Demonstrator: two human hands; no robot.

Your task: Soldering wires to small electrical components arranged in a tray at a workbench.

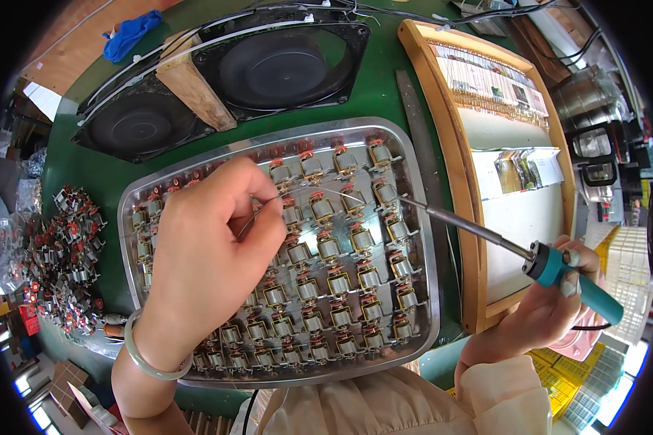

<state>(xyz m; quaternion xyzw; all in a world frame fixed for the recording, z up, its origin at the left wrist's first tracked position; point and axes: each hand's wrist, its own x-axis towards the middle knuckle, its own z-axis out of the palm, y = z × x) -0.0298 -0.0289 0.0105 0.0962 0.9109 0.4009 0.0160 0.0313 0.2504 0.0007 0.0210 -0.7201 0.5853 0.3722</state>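
My right hand (551,308) grips the teal handle of a soldering iron (486,235), its tip pointing left over a shallow metal tray (423,308). Thumb and fingers of my left hand (221,228) are pinched on a thin solder wire (308,190), which curves right toward the iron's tip. Rows of small silver components (329,247) with red ends and brass-coloured edges stand in the tray. My left hand is above them and hides several at the left. Whether wire and tip touch any component, I cannot tell.
Two black fans (283,72) with a wood block (196,87) between them stand behind the tray. A wooden frame (457,174) lies at the right, beside a flat metal bar (421,138). Loose components (69,254) are heaped at the left. A blue glove (130,36) lies far left.
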